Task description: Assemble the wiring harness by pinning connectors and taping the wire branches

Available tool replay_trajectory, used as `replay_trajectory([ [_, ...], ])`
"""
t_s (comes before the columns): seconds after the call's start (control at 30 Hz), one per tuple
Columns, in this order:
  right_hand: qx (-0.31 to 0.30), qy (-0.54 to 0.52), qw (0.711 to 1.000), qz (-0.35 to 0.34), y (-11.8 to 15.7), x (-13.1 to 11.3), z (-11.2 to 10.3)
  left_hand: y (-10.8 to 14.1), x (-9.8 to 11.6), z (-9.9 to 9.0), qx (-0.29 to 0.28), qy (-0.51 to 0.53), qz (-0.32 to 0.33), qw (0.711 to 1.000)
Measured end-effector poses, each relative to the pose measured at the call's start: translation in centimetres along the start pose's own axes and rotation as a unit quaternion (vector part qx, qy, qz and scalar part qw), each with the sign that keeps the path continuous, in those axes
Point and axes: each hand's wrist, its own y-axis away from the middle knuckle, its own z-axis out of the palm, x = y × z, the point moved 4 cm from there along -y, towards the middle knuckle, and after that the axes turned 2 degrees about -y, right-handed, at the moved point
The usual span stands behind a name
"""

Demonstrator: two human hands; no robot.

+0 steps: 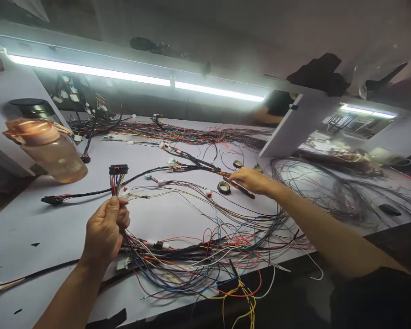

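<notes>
My left hand point(108, 224) is closed round a bundle of coloured wires just below a black connector point(118, 170), which stands upright above the fist. Those wires run down and right into a loose tangle point(239, 246) along the front of the table. Farther right, my right hand point(248, 179) reaches over the wrapped black harness point(198, 165), its fingers bent down at the orange wires; what lies between the fingertips is too small to tell. A roll of black tape point(223, 187) and a dark slim tool point(245, 191) lie beside that hand.
A bottle with an orange lid point(55, 151) stands at the left. Long wire bundles point(185, 133) cross the back under a light tube point(89, 71). A white divider point(284, 132) rises at the back right, and more tape point(237, 163) lies near it.
</notes>
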Motion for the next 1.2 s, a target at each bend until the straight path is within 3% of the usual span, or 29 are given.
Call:
replay_trajectory([
  [0.1, -0.025, 0.044, 0.998, -0.029, 0.8, 1.3, 1.2, -0.1, -0.3, 0.0, -0.006, 0.001, -0.012, 1.0],
  [0.27, -0.016, 0.083, 0.994, -0.071, -0.1, 1.0, 3.1, 0.2, -0.5, 0.2, -0.011, 0.015, -0.006, 1.0],
  [0.47, 0.06, 0.061, 0.99, -0.115, -0.1, 0.7, 0.3, 0.3, -1.0, 0.2, -0.026, 0.006, 0.008, 1.0],
  [0.53, 0.088, 0.039, 0.989, -0.115, 0.0, -1.4, -0.6, 0.3, -1.1, 0.1, -0.028, -0.002, 0.014, 1.0],
  [0.63, 0.071, -0.048, 0.984, -0.154, -0.2, -8.0, -0.3, 0.5, -1.3, 0.0, -0.033, -0.012, 0.029, 0.999],
  [0.73, 0.045, -0.131, 0.962, -0.235, -1.2, -15.6, 1.5, 0.6, -1.3, 0.0, -0.033, -0.028, 0.048, 0.998],
  [0.83, 0.021, -0.193, 0.944, -0.266, -2.8, -20.6, 3.6, 0.7, -1.2, 0.1, -0.039, -0.045, 0.056, 0.997],
  [0.93, 0.0, -0.232, 0.939, -0.253, -4.3, -22.7, 5.1, 0.9, -1.0, 0.2, -0.051, -0.057, 0.054, 0.996],
  [1.1, 0.006, -0.211, 0.954, -0.212, -5.4, -23.6, 5.8, 1.1, -0.9, 0.3, -0.071, -0.068, 0.034, 0.995],
  [1.2, 0.01, -0.188, 0.96, -0.205, -5.5, -24.1, 6.0, 1.2, -0.7, 0.1, -0.078, -0.149, 0.052, 0.984],
])
